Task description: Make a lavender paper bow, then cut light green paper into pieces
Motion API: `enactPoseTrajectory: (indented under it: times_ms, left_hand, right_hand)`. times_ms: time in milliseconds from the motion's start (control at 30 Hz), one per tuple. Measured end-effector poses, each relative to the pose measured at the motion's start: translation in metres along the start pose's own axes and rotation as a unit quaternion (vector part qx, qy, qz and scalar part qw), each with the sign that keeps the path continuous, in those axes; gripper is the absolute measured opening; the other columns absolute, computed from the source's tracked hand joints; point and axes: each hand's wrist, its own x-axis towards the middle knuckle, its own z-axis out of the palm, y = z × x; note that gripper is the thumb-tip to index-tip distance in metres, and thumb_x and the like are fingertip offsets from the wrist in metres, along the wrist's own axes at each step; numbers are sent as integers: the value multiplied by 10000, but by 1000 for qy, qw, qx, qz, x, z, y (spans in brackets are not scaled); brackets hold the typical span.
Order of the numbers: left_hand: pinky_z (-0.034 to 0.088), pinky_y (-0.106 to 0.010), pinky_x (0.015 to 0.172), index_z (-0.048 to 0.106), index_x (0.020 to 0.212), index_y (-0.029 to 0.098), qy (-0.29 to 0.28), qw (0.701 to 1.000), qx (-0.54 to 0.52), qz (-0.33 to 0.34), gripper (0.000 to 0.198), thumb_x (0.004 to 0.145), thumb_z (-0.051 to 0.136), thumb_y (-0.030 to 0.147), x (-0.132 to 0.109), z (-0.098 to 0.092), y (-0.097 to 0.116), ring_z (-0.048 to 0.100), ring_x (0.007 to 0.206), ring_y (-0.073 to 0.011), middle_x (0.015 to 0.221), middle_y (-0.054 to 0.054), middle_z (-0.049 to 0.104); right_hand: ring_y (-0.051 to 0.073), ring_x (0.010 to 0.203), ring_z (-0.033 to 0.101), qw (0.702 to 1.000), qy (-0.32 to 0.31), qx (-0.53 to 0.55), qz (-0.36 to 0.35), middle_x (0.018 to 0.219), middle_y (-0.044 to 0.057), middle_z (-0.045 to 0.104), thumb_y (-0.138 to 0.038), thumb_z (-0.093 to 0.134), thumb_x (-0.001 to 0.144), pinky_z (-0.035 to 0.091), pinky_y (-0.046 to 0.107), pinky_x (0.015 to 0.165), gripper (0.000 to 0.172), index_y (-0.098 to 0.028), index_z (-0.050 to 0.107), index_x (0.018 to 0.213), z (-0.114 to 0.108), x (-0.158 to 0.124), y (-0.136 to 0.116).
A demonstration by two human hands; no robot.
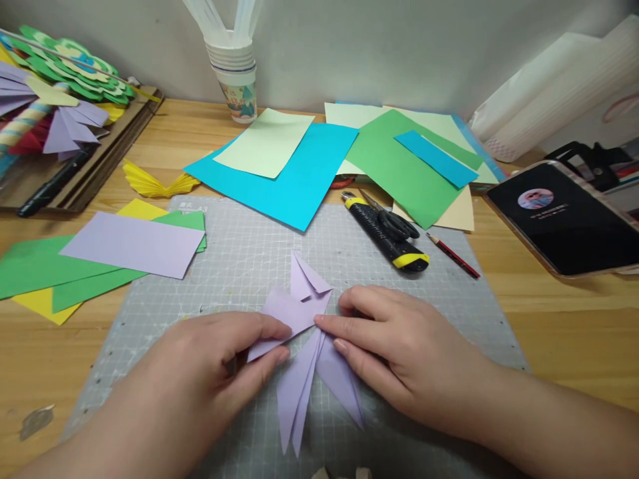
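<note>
A folded lilac paper figure point(304, 313) lies over the grey cutting mat point(219, 266), with one pointed end up and long pointed strips fanning toward me. My left hand point(224, 359) pinches its left flap between thumb and fingers. From the other side, my right hand point(394, 339) has its index fingertip on the middle fold and its thumb against the right strip, closed on the paper. The remaining fingers of my right hand are curled. Beyond the hands lie a black and yellow utility knife point(382, 233), black scissors point(397, 223) and a pencil point(452, 254).
Coloured sheets lie at the left, including a lilac rectangle point(134, 243). Farther back are a blue sheet point(319, 179), a green sheet point(399, 159), a pleated yellow paper point(157, 181) and stacked paper cups point(237, 86). A phone point(564, 219) rests at the right.
</note>
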Motion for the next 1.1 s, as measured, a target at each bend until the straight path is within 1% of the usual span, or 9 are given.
enactPoseTrajectory:
  times_ms: [100, 200, 300, 400, 500, 700, 867, 933, 1100]
  left_hand:
    - [505, -206, 584, 695, 952, 299, 7, 999, 31, 32, 175, 846, 574, 367, 0, -2, -6, 700, 677, -132, 832, 57, 760]
    - [460, -237, 580, 670, 1065, 302, 25, 991, 101, 83, 250, 870, 516, 274, 1, -6, -14, 637, 673, -139, 817, 22, 690]
    - [427, -297, 709, 647, 1148, 361, 48, 973, 166, 152, 357, 882, 487, 184, 6, -7, -21, 581, 819, -173, 928, -6, 633]
    - [351, -369, 841, 646, 1147, 380, 56, 957, 194, 209, 335, 909, 509, 188, 9, -2, -22, 529, 1004, -215, 1112, -5, 622]
    - [303, -372, 817, 660, 1114, 336, 47, 953, 191, 231, 263, 964, 466, 240, 11, 4, -21, 516, 1009, -211, 1080, 0, 647]
    - [268, -371, 791, 662, 1100, 350, 29, 963, 157, 218, 325, 1014, 352, 306, 9, -1, -16, 533, 965, -185, 998, 23, 677]
    - [277, -349, 771, 671, 1062, 363, 3, 966, 160, 204, 295, 972, 419, 238, 7, -4, -12, 561, 925, -168, 980, 57, 683]
    - [292, -340, 780, 675, 1050, 360, -11, 967, 172, 188, 299, 930, 451, 203, 7, -5, -9, 567, 923, -169, 975, 67, 682]
    - [321, -306, 856, 659, 1105, 394, -25, 974, 157, 161, 306, 923, 453, 262, 8, -4, -5, 555, 954, -169, 1022, 72, 687]
  right_hand:
    - [223, 823, 585, 1000, -10, -2, -1, 919, 89, 622, -242, 428, 961, 469, 375, 700, 330, -197, 689, 1158, 0, 2, 0]
    - [220, 829, 582, 1000, -23, 3, 3, 925, 88, 618, -240, 422, 963, 467, 377, 711, 337, -198, 686, 1169, -1, 3, 0]
    - [220, 838, 579, 999, -33, 10, 9, 918, 85, 612, -235, 416, 964, 465, 378, 722, 336, -196, 691, 1152, -3, 4, 1]
    - [222, 839, 578, 999, -32, 19, 3, 903, 85, 610, -230, 405, 966, 463, 377, 719, 340, -188, 694, 1139, -4, 4, 2]
    - [220, 834, 582, 1000, -17, 23, -9, 900, 85, 616, -225, 405, 966, 461, 377, 723, 335, -183, 698, 1124, -2, 4, 3]
    - [211, 833, 596, 999, 5, 31, -32, 910, 98, 640, -207, 411, 957, 471, 367, 733, 316, -153, 705, 1061, 0, 3, 1]
    - [204, 833, 613, 998, 27, 35, -50, 918, 103, 667, -188, 422, 948, 483, 356, 732, 298, -139, 702, 1039, 1, 2, 0]
    - [206, 845, 615, 998, 23, 29, -49, 924, 101, 670, -182, 427, 947, 484, 360, 744, 295, -144, 700, 1052, 2, 2, 0]
    - [215, 851, 602, 1000, -6, -8, -26, 911, 90, 664, -195, 427, 954, 470, 369, 746, 283, -167, 702, 1011, 2, 2, -3]
